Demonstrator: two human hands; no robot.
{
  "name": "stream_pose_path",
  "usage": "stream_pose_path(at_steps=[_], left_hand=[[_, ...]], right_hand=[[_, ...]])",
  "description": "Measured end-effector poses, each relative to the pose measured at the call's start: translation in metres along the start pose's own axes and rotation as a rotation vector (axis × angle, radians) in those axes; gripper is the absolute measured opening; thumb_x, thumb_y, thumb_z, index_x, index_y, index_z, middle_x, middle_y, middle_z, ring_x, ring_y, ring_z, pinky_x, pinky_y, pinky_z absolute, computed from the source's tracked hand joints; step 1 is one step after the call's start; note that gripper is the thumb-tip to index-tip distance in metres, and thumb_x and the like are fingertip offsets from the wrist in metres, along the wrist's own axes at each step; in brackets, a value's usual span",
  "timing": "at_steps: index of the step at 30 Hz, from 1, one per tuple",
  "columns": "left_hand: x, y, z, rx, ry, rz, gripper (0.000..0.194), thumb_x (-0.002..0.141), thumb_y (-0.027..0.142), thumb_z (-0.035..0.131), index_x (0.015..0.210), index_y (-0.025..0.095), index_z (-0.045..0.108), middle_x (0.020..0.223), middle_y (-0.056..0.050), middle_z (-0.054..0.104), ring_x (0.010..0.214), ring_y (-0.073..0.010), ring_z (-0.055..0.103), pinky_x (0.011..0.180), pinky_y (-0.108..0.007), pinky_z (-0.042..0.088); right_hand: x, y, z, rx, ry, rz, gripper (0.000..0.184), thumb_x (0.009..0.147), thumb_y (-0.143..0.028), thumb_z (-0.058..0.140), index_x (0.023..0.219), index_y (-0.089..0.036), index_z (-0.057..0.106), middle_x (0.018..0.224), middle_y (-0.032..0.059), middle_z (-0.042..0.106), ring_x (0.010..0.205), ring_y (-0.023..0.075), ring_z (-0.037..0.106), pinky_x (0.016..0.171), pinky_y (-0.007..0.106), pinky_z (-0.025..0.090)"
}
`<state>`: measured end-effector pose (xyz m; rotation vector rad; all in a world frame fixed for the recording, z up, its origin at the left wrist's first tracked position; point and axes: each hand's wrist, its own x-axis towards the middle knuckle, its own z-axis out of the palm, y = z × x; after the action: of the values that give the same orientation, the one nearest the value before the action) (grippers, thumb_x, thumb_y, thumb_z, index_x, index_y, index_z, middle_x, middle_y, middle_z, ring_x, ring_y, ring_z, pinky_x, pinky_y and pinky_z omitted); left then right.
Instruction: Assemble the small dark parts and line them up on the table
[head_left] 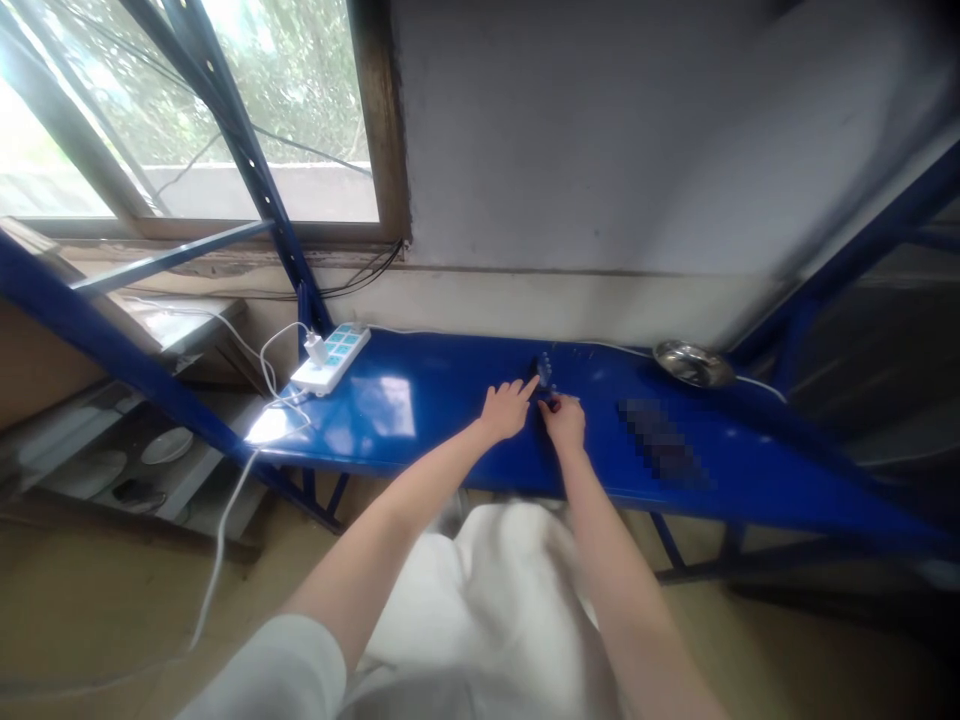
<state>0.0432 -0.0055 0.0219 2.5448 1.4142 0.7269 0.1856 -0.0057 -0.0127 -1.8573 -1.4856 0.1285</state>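
On the blue tabletop (450,385) in front of me stands a small blue, bumpy-edged object (544,370), too small and dark to name. My left hand (506,410) reaches toward it from the left, index finger stretched out with its tip at the object's lower edge; whether it touches cannot be told. The other left fingers are spread over the table. Just below the object, my right hand (565,422) is closed in a pinch of thumb and finger. Something small and dark shows at those fingertips, but its kind is not clear.
A white power strip (334,360) with a plugged-in charger (316,347) lies at the table's left end, its cable hanging down. At the back right sits a shiny metal dish (694,364). A pixelated dark item (664,440) lies right of my hands. Blue frame posts flank the table.
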Motion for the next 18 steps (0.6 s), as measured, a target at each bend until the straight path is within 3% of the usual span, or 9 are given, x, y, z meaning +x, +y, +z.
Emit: stream_pose_path(at_steps=[5,11,18], left_hand=[[0.012,-0.002,0.006,-0.035,0.004,-0.019,0.042,0.085,0.015,0.035,0.125,0.021,0.048,0.117,-0.012,0.054,0.105,-0.0259,0.048,0.092,-0.042,0.031],[0.017,-0.003,-0.003,-0.092,0.059,-0.056,0.024,0.084,0.015,0.041,0.091,0.016,0.064,0.095,-0.011,0.062,0.093,-0.0235,0.052,0.088,-0.038,0.033],[0.014,-0.012,-0.012,-0.339,0.185,-0.098,0.019,0.081,0.019,0.05,0.094,0.019,0.065,0.09,-0.006,0.066,0.083,-0.019,0.056,0.081,-0.033,0.04]], right_hand=[[0.0,0.001,0.0,0.008,0.013,-0.031,0.029,0.076,-0.033,0.047,0.086,-0.011,0.063,0.079,0.0105,0.059,0.068,0.0182,0.05,0.062,0.028,0.04],[0.001,0.001,0.0,0.002,0.0,-0.029,0.028,0.076,-0.032,0.048,0.086,-0.01,0.063,0.081,0.0112,0.059,0.069,0.0187,0.051,0.064,0.029,0.04],[0.001,-0.001,-0.002,-0.018,-0.014,-0.008,0.024,0.078,-0.03,0.046,0.081,-0.013,0.063,0.082,0.0098,0.06,0.069,0.0178,0.051,0.062,0.027,0.039]])
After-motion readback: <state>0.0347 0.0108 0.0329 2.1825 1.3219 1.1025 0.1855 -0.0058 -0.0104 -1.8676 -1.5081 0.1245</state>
